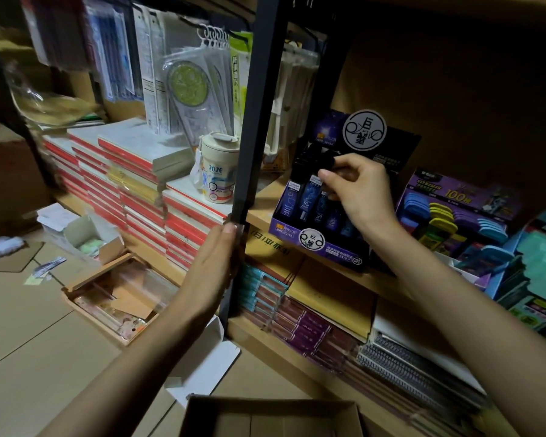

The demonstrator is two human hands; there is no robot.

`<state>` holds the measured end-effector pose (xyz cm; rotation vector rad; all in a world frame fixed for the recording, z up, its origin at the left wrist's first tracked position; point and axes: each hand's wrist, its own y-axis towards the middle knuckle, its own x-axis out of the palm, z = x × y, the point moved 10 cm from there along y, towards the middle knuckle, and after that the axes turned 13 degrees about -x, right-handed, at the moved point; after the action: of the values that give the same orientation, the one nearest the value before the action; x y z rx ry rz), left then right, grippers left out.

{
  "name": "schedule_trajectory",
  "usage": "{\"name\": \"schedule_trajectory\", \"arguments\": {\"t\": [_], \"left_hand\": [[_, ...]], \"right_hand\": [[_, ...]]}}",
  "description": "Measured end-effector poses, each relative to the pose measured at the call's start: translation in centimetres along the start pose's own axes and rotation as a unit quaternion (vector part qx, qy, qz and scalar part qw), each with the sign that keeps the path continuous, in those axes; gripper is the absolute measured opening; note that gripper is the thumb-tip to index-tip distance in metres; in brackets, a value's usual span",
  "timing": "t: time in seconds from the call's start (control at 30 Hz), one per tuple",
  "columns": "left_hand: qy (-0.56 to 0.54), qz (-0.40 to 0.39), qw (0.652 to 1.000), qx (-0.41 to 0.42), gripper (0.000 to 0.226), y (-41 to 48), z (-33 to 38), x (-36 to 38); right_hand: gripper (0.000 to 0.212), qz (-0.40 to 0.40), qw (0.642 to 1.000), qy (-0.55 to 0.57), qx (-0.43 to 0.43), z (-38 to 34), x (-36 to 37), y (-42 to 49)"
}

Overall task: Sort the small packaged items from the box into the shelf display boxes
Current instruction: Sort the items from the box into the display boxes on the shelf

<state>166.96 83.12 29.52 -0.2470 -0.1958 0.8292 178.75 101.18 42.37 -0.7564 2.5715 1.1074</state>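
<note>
Nearest the viewer, an open brown cardboard box (pixel 271 417) sits at the bottom edge, its corrugated floor showing. Both bare forearms reach over it towards the shelving.

The left hand (pixel 213 263) is released. Its fingers are straight and together, and it lies flat against the matte black upright post (pixel 256 121), with the fingertips at shelf height.

On the lower shelf, beyond the post, lie spiral-bound pads (pixel 407 364) with wire spines, and next to them flat purple packs (pixel 309 332).

The right hand (pixel 360 190) is curled. Thumb and forefinger pinch the dark top of a small packaged item (pixel 328 164), a slim upright pack. It stands in the back row of the display box (pixel 316 247).

The display box is glossy printed card, purple and black, with a tall back panel bearing a round white emblem. It rests on the pale wooden shelf board (pixel 265 200) and holds rows of dark blue packs. Just beside it stands a second display box (pixel 438 187), filled with rounded blue, yellow and purple pieces.

Farther left are stacked red-edged notebooks (pixel 139 184), with a cream lidded cup (pixel 216 167) resting on one of the stacks. Above these hang clear plastic packets (pixel 186 74) on hooks.
</note>
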Motion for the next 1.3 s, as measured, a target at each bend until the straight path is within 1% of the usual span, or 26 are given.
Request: {"name": "schedule_trajectory", "arguments": {"t": [0.03,0.1,0.23,0.33,0.4,0.5,0.57,0.67,0.7,0.73,0.8,0.83,0.9,0.97,1.03,1.13,1.17,1.23,1.3], "left_hand": [[0.011,0.002,1.000,0.026,0.033,-0.5,0.3,0.0],[0.035,-0.013,0.996,0.075,0.033,-1.8,0.6,0.1],[0.026,-0.035,0.996,0.079,0.023,-1.9,0.5,0.1],[0.014,-0.048,0.996,0.074,0.020,-1.8,0.6,0.5],[0.018,-0.056,0.995,0.085,0.021,-1.9,0.6,0.8],[0.026,-0.066,0.994,0.085,0.023,-1.4,0.5,1.0],[0.033,-0.068,0.994,0.081,0.022,-1.3,0.3,1.0],[0.031,-0.077,0.993,0.082,0.021,-1.3,0.3,1.4],[0.030,-0.083,0.992,0.087,0.022,-1.4,0.5,1.7],[0.027,-0.091,0.991,0.093,0.023,-1.5,0.7,2.1],[0.032,-0.109,0.988,0.106,0.028,-1.6,1.0,3.1],[0.041,-0.117,0.986,0.112,0.029,-1.8,1.2,3.8],[0.058,-0.124,0.983,0.125,0.022,-2.0,1.5,4.9],[0.062,-0.127,0.981,0.129,0.016,-2.2,1.6,5.9],[0.063,-0.138,0.980,0.132,0.015,-2.3,1.7,6.9],[0.085,-0.140,0.974,0.157,0.018,-2.4,2.5,8.1],[0.110,-0.119,0.971,0.175,0.028,-2.2,2.8,8.0],[0.180,-0.042,0.959,0.216,0.054,-1.5,3.5,7.2],[0.238,0.037,0.936,0.255,0.060,-0.7,4.2,6.1]], "right_hand": [[0.012,-0.003,1.000,-0.010,-0.003,0.3,0.2,0.0],[0.013,-0.004,1.000,-0.023,-0.007,0.7,0.2,0.1],[0.018,0.003,1.000,0.022,0.017,1.7,0.2,0.2],[0.012,-0.013,0.999,0.009,0.031,2.5,0.9,0.1],[0.015,-0.020,0.999,-0.012,0.036,3.0,1.4,-0.1],[0.017,-0.030,0.996,-0.081,0.015,2.6,1.6,0.2],[0.017,-0.063,0.988,-0.144,0.005,1.9,1.8,0.6],[0.031,-0.128,0.953,-0.273,0.006,0.9,1.6,0.1],[0.033,-0.135,0.950,-0.283,-0.004,0.3,1.4,-0.5],[0.031,-0.136,0.960,-0.245,-0.015,-0.4,1.3,-1.3],[0.023,-0.150,0.985,-0.081,0.003,-1.5,2.0,-3.7],[0.017,-0.163,0.986,-0.006,0.020,-1.8,2.6,-4.9],[0.003,-0.165,0.983,0.071,0.035,-1.9,3.3,-6.5],[0.016,-0.131,0.983,0.115,0.048,-1.4,3.1,-7.3],[0.017,-0.099,0.983,0.141,0.063,-0.9,2.4,-7.6],[0.014,-0.078,0.984,0.151,0.054,-0.6,1.2,-7.5],[0.015,-0.072,0.985,0.149,0.046,-0.6,0.6,-7.1],[0.019,-0.047,0.988,0.142,0.026,-0.9,-1.0,-5.8],[0.019,-0.013,0.991,0.132,0.005,-1.3,-3.2,-4.2]]}}
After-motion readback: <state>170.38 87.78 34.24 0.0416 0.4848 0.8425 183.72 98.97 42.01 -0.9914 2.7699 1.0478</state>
